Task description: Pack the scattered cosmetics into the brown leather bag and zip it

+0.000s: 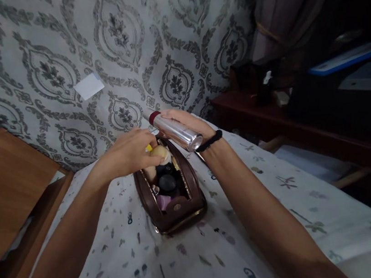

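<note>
A brown makeup bag (pixel 195 188) lies unzipped on the patterned cloth, with several items inside. Among them are a round black container (pixel 167 183), a purple item (pixel 164 202) and a beige rounded item (pixel 161 154). My left hand (pixel 132 153) is at the bag's far end, fingers curled and thumb against the beige item; what the fingertips grip is hidden. A bit of yellow (pixel 148 148) shows beside them. My right hand (pixel 188 122) is wrapped round a shiny silver can with a dark red cap (pixel 178 133), tilted above the bag's right side.
Patterned cloth (pixel 126 257) covers the surface under the bag. Behind it rises a wallpapered wall (pixel 166 31) with a white card (pixel 89 86). A wooden cabinet (pixel 12 181) stands left. To the right are a dark red shelf (pixel 255 124) and a curtain (pixel 283 1).
</note>
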Demonstrator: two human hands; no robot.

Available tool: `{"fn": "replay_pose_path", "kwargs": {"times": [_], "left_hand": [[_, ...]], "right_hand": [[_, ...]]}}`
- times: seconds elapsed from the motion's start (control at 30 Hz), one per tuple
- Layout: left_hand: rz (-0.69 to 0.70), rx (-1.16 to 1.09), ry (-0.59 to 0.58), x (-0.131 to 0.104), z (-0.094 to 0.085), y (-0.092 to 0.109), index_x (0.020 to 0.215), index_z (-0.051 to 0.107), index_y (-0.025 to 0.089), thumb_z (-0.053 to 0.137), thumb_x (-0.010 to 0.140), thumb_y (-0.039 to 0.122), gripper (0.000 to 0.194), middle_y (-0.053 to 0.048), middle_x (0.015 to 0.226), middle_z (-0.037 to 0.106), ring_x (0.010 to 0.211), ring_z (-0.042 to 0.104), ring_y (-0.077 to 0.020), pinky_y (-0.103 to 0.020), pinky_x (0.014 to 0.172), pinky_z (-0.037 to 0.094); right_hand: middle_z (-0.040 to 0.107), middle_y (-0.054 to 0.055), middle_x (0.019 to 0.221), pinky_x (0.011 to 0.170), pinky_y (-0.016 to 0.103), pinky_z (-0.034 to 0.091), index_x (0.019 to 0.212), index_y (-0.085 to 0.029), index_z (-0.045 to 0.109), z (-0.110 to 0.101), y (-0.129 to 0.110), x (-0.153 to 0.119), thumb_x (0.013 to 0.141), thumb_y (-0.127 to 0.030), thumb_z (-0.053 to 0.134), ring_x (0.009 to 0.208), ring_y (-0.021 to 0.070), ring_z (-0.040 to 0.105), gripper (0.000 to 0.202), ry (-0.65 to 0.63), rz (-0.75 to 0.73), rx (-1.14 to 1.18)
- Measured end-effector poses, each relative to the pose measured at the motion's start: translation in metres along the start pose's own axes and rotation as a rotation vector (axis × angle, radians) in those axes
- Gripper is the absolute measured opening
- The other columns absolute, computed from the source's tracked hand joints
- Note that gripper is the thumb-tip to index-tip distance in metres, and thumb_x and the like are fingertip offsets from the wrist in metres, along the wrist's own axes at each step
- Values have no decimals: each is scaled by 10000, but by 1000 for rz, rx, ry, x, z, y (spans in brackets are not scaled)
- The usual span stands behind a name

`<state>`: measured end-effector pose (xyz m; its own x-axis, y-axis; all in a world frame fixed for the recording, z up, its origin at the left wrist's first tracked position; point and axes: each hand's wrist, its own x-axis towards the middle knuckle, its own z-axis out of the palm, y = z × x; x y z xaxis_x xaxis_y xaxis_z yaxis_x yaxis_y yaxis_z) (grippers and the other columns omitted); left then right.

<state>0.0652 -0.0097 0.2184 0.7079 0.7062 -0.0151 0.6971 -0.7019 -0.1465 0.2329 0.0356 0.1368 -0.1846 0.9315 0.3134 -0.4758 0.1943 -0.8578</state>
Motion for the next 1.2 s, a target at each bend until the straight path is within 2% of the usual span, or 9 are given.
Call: {"fn": "replay_pose_path", "kwargs": {"times": [0.23, 0.43, 0.67, 0.83, 0.9, 1.0, 1.2], "left_hand": [[222, -71, -31, -17, 14, 18, 681, 512, 185, 600, 843, 337, 239, 1, 772, 554, 790, 509, -177, -356, 829, 392], [248, -112, -46, -22, 26, 31, 763, 587, 179, 613, 877, 392, 244, -22, 853, 586, 883, 528, -205, -362, 853, 402], [196, 59, 18, -27, 27, 27, 768, 588, 175, 600, 878, 353, 209, -38, 850, 570, 852, 528, -222, -376, 799, 407], [139, -106, 1, -31, 19, 32, 791, 588, 187, 575, 897, 391, 230, -7, 785, 575, 775, 540, -184, -324, 686, 390], [124, -204, -48, -33, 15, 36, 831, 591, 196, 584, 891, 395, 208, 9, 770, 578, 736, 539, -164, -298, 637, 377], [178, -249, -126, -34, 16, 38, 890, 571, 203, 566, 903, 342, 140, 13, 776, 586, 724, 540, -160, -286, 617, 373], [257, -93, -118, -38, 30, 25, 1035, 532, 181, 505, 950, 251, 114, -52, 920, 620, 832, 567, -214, -327, 693, 411]], "right_hand": [[536, -15, 639, 517, 232, 485, 767, -203, 533, 0, 0, 0, 867, -241, 560, 539, 123, 514, 110, -3, 35, 60], [575, -5, 650, 526, 231, 506, 829, -197, 543, 0, 3, 0, 852, -275, 588, 578, 143, 568, 92, 1, 41, 74], [534, -23, 649, 559, 226, 509, 777, -198, 542, 0, 3, 1, 872, -237, 554, 544, 115, 517, 103, 10, 19, 52], [562, -14, 624, 515, 243, 495, 799, -197, 530, 3, -1, -3, 870, -245, 556, 545, 142, 568, 90, 4, 52, 78], [581, -8, 617, 490, 248, 488, 813, -202, 519, 6, -4, -6, 877, -256, 552, 529, 152, 585, 90, 0, 80, 81], [601, -2, 608, 459, 237, 473, 829, -202, 511, 9, -8, -9, 894, -252, 522, 503, 153, 592, 83, 20, 118, 60], [574, -12, 586, 464, 213, 466, 794, -196, 509, 10, -10, -10, 911, -252, 526, 496, 130, 574, 131, 33, 110, 48]]}}
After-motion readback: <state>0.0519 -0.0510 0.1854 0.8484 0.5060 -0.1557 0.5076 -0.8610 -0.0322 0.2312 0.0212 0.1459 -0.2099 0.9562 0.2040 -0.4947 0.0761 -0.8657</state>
